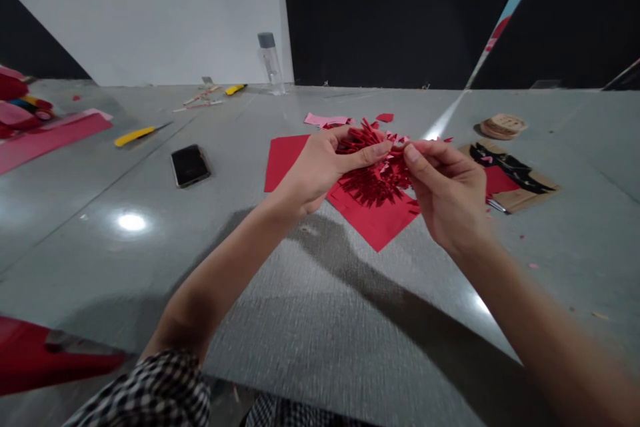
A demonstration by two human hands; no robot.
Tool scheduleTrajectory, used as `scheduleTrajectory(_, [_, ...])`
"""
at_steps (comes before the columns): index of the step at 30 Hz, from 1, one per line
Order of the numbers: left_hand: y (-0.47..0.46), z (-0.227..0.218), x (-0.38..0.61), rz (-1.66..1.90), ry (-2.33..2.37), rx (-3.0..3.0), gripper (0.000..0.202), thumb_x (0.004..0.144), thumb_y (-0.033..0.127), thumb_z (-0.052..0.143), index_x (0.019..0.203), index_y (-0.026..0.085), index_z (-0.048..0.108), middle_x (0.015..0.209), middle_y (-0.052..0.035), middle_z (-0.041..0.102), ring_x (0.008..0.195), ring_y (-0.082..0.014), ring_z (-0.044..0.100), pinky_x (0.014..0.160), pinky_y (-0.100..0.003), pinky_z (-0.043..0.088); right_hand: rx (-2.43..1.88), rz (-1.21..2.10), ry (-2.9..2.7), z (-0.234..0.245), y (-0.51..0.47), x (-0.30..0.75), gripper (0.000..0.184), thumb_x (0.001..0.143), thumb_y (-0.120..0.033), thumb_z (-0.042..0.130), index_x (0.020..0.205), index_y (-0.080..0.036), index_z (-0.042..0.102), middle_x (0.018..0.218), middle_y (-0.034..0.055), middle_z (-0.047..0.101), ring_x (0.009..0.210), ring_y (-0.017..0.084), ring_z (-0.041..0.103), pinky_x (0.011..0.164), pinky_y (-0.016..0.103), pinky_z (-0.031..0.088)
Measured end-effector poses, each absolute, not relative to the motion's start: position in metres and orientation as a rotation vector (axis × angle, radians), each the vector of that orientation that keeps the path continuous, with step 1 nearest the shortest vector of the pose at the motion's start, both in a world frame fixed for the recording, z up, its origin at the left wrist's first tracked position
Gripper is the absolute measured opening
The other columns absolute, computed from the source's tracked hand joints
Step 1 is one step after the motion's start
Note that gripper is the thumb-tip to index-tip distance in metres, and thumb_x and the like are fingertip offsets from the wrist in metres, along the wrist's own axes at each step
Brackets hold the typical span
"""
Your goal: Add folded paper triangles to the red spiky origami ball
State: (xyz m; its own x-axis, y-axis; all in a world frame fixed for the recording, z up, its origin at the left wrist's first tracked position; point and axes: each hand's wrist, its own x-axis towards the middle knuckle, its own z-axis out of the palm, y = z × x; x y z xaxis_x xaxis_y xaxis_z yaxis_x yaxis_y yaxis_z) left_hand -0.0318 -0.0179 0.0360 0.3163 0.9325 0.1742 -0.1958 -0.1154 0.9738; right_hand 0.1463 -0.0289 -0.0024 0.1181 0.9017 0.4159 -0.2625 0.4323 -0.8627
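grey glossy worktop (125, 260), ceiling lights glaring on it, the shadow of the arms falling across its near part. behind its far edge, a white wall panel (140, 13) meets a black backdrop (400, 13).

left hand (315, 170) and right hand (445, 197) are raised just above the worktop, holding a fringed red paper bundle (373, 170) between them. left fingers (363, 157) are curled, with the thumb pressed along the bundle; right fingers (417, 157) pinch its strands against the thumb. the bundle hides part of a red paper sheet (375, 223) lying flat below, with pink paper scraps (325, 120) beyond.

to the left lie a black smartphone (191, 165), a yellow utility knife (135, 137) and a pink paper sheet (50, 143). far back stand a clear bottle with a grey cap (271, 60) and, near it, a second yellow tool (235, 89). to the right, a round wooden stack (504, 125) sits behind a cardboard piece with black and red paper (510, 177). a checked sleeve (160, 390) covers the left arm; a blurred red object (50, 357) intrudes at lower left.
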Motion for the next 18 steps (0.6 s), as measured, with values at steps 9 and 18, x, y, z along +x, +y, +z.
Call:
scheduleTrajectory(9, [-0.017,0.036,-0.031,1.094,0.717,1.288,0.035,0.074,0.043,0.094,0.098,0.022,0.080,0.111,-0.0054,0.081,0.109,-0.0216,0.075,0.095,-0.033,0.060,-0.728,0.997,-1.180,0.006,-0.032,0.149,0.019,0.078,-0.042,0.092,0.088,-0.031,0.080,0.094,-0.0030,0.080,0.092,0.015,0.076,0.098,0.038,0.064])
scheduleTrajectory(18, [-0.024,0.046,-0.033,1.049,0.718,1.297,0.039,0.076,0.028,0.092,0.109,0.017,0.076,0.112,-0.0068,0.079,0.106,-0.0217,0.075,0.102,-0.038,0.057,-0.793,1.009,-1.154,0.010,-0.032,0.153,0.019,0.078,-0.041,0.091,0.088,-0.030,0.080,0.097,-0.0021,0.079,0.101,0.018,0.076,0.102,0.037,0.061])
